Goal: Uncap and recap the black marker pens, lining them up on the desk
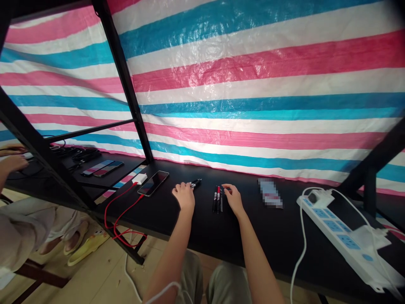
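Note:
My left hand rests on the black table, its fingers curled around the near end of a black pen that points away to the right. My right hand lies on the table with fingers loosely bent, holding nothing, just right of a small row of pens, one of them red. A smartphone lies face up to the left of my left hand, joined to a white charger with a red cable.
A small blurred packet lies right of my right hand. A white power strip with white cords sits at the right. A black frame post rises at the back left. Another person's hand works at the neighbouring desk, where two phones lie.

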The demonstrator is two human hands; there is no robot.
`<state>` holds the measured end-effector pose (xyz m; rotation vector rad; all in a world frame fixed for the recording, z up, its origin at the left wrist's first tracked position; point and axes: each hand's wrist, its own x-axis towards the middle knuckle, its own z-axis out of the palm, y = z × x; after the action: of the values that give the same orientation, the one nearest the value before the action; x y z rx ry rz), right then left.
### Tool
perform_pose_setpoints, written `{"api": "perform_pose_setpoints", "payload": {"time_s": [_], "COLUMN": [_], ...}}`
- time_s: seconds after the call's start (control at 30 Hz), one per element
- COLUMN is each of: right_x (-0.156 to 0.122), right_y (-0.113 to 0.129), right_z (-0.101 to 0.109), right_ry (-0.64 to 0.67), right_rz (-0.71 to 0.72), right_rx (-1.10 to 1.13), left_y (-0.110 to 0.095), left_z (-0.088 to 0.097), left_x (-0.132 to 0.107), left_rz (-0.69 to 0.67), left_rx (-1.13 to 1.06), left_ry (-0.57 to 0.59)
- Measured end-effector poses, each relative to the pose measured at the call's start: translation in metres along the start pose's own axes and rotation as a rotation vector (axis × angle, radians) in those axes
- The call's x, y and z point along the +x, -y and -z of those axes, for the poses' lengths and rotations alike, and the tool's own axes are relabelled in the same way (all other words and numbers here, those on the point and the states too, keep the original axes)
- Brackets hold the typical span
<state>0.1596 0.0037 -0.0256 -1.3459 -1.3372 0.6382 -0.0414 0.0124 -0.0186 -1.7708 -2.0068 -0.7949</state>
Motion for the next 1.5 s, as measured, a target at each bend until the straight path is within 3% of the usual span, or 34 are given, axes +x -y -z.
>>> {"api": "perform_pose_setpoints", "payload": {"time_s": [0.4, 0.63, 0.87, 1.03, 1.23, 1.4, 1.5], "right_x": [0.0, -0.008, -0.013, -0.014, -0.016, -0.017, -0.017], "right_y": [0.006, 0.011, 0.02, 0.022, 0.026, 0.029, 0.03], "right_z": [0.001, 0.003, 0.004, 0.002, 0.002, 0.0, -0.002], "right_ry": [-0.018, 0.022, 0.062, 0.114, 0.135, 0.133, 0.116], "right_rz": [-0.106, -0.047, -0.038, -0.061, -0.092, -0.098, -0.18], "right_rx": [0.067, -0.329, -0.55, -0.66, -0.747, -0.833, -0.921], "left_y": [0.001, -0.001, -0.014, -0.031, -0.033, -0.035, -0.038], "left_z": [0.0, 0.002, 0.009, 0.012, 0.008, 0.009, 0.008], "left_x": [0.0, 0.001, 0.003, -0.005, -0.008, -0.01, -0.011], "left_rz": [-0.002, 0.001, -0.113, -0.33, -0.278, -0.334, -0.36], "left_rx": [-0.02, -0.027, -0.126, -0.295, -0.279, -0.29, -0.263], "left_ry": [0.026, 0.046, 0.063, 0.187, 0.344, 0.41, 0.442]}}
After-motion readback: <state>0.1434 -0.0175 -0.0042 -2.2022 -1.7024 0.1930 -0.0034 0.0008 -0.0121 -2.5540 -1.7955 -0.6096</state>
